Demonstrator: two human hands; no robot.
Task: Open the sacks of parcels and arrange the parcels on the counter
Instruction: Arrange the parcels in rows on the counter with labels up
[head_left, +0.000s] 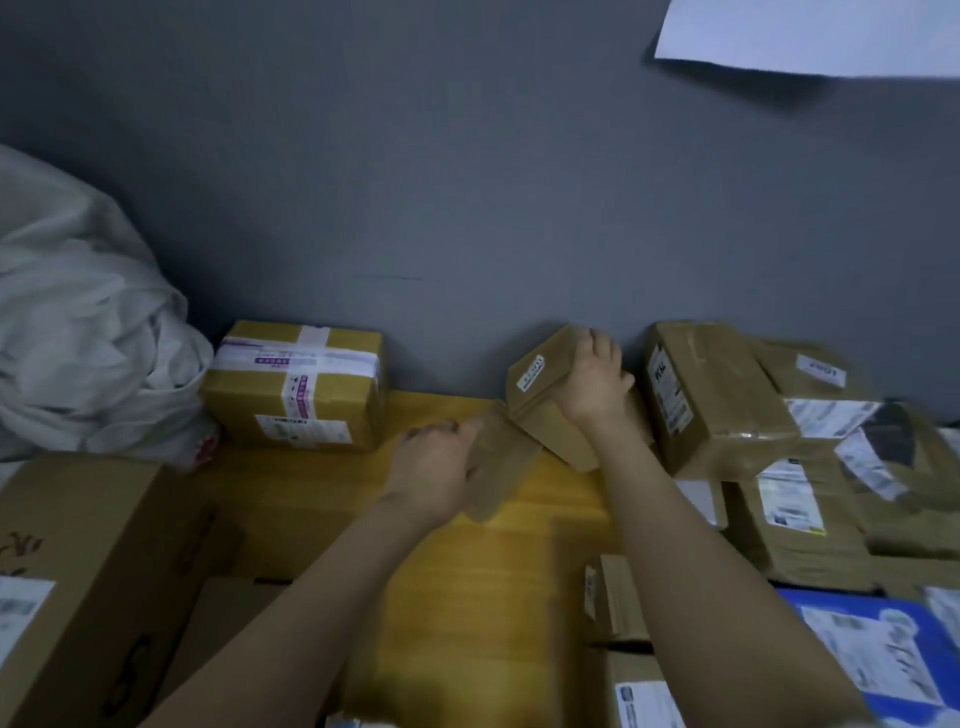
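A yellow wooden counter (467, 561) runs along a grey wall. My right hand (592, 382) grips a small brown cardboard parcel (537, 376), tilted, close to the wall. My left hand (434, 467) holds a second small brown parcel (501, 462) just left of and below the first; the two parcels touch. A white sack (78, 332) lies crumpled at the far left against the wall.
A taped box (296, 387) stands against the wall left of my hands. Stacked brown parcels (727, 400) fill the right side, with a blue parcel (872, 649) at lower right. Large cardboard boxes (88, 571) crowd the lower left. A white sheet (810, 31) hangs on the wall.
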